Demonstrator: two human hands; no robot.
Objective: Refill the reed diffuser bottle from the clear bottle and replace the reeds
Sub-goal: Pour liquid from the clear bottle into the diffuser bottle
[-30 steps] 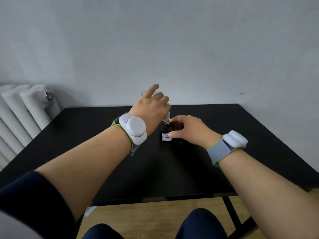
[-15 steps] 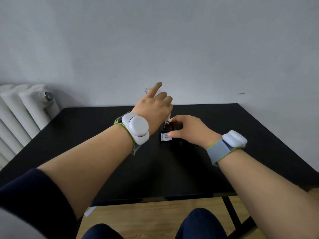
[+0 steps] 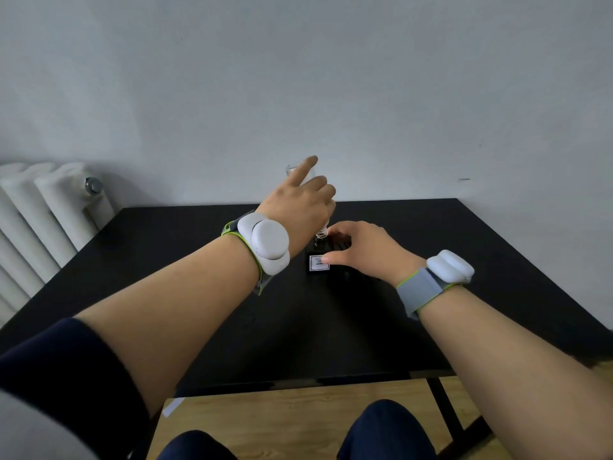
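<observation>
- Fingers of my left hand (image 3: pixel 300 210), frame centre, are wrapped on the clear bottle (image 3: pixel 293 171), which is tipped mouth-down; the index finger lies straight along its raised base, the others curl round the body.
- Fingers of my right hand (image 3: pixel 361 250), just right of centre, are closed round the diffuser bottle (image 3: pixel 319 263): thumb on its near face beside the white label, the rest over its far side.
- Clear bottle: base at upper centre against the wall, neck emerging below my left palm and meeting the diffuser's mouth. Most of the body is hidden by the hand; liquid level and flow cannot be told.
- Diffuser: upright on the black table (image 3: pixel 464 247), centre of frame, directly under the clear neck, between my two hands.
- Reeds: none visible.
- Risk 1, judged: both mouths are narrow, so a small sideways drift of the left wrist would send liquid down the label and onto the table.
- Risk 2, judged: the dark glass hides the fill level, so pouring too long would overflow it.
- Risk 3, judged: pressing the neck down off-centre could tip the diffuser if my right grip slackens.
</observation>
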